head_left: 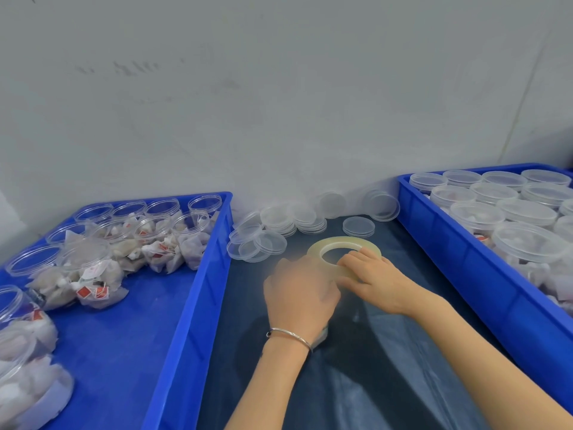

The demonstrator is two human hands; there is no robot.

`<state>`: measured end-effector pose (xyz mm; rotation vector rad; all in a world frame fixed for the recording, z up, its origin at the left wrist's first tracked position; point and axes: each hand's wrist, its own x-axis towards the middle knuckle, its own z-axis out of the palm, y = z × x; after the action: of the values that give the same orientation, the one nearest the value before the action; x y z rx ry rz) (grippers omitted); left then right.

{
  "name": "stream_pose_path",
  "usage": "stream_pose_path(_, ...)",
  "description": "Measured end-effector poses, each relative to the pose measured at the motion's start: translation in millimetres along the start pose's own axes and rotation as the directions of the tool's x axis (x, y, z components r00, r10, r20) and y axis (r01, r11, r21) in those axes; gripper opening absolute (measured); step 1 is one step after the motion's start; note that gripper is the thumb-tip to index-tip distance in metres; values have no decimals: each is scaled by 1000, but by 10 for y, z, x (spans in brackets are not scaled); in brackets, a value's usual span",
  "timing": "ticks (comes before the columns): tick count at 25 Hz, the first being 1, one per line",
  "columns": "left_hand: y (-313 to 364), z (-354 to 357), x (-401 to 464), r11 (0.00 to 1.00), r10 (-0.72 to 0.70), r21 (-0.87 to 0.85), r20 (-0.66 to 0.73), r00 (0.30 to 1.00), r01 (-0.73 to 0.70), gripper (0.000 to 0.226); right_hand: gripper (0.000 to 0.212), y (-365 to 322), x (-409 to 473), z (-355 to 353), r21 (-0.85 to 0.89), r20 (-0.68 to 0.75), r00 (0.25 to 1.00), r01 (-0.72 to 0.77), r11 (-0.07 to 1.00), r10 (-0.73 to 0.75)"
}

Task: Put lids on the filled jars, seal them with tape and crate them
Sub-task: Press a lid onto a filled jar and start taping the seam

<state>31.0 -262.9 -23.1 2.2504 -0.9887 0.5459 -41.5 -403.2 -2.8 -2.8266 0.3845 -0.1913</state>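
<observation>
Yellowish clear tape, a wide flat roll [343, 252], lies on the dark plastic-covered table [387, 367] between both hands. Fingers of the right hand [376, 279] curl over the roll's near-right rim, fingertips [347, 259] dipping toward its open centre, thumb against the outer edge below; that hand grips the roll. The left hand [302, 293] sits knuckles-up just beside the roll's near-left edge, blurred, its fingers bent downward out of sight, so I cannot tell whether they pinch the tape end or merely touch the roll. A thin metal bangle [290, 334] circles the left wrist.

Beyond the roll, loose clear lids [263, 234] lie in low overlapping stacks along the foot of the grey wall [279, 103], with one short stack [358, 226] standing alone just behind the roll. The strip of bare table runs from the lids back toward the person, widest near the forearms.

Two blue crates hem this strip in. The left crate [198, 290] has its long wall just left of the left hand; it holds open jars of tea bags [155, 234], some upright at the far end, some tipped over. The right crate [465, 268] rises near the right forearm and is packed with lidded jars [527, 240].
</observation>
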Motion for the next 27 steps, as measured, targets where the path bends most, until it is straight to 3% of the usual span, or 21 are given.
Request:
stream_pose_path(5, -47, 32, 57, 1000, -8, -8, 29, 1000, 8, 29, 30, -140, -126, 91, -107, -119, 980, -170, 980, 157)
stream_pose_path(10, -141, 53, 207, 992, 56, -123, 112, 992, -42, 36, 34, -370, -230, 235, -196, -232, 899, -417, 887, 371)
stream_pose_path(16, -270, 102, 341, 962, 172, -246, 224, 959, -115, 52, 36, -612, -359, 162, -187, -339, 850, -482, 856, 404)
stream_pose_path(18, -367, 100, 467, 956, -9, -283, 217, 976, 72, 41, 27, -700, -551, 166, -130, -426, 829, -452, 883, 362)
stream_pose_path(20, -617, 66, 619, 839, -309, -417, 163, 937, 349, 21, 24, -751, -890, 288, -19, -587, 760, -356, 934, 278)
stream_pose_path(21, -698, 76, 614, 791, -357, -479, 146, 923, 381, 16, 28, -727, -1027, 352, -7, -635, 728, -338, 941, 257)
stream_pose_path(23, -661, 72, 536, 812, -285, -488, 147, 947, 320, 17, 28, -524, -1045, 442, -7, -563, 776, -349, 937, 284)
stream_pose_path(25, -544, 79, 469, 850, -169, -474, 168, 971, 231, 20, 24, -337, -850, 482, -30, -334, 851, -440, 897, 406)
stream_pose_path(27, -499, 69, 444, 885, -58, -443, 200, 978, 143, 24, 30, -161, -637, 531, -43, -211, 883, -436, 899, 419)
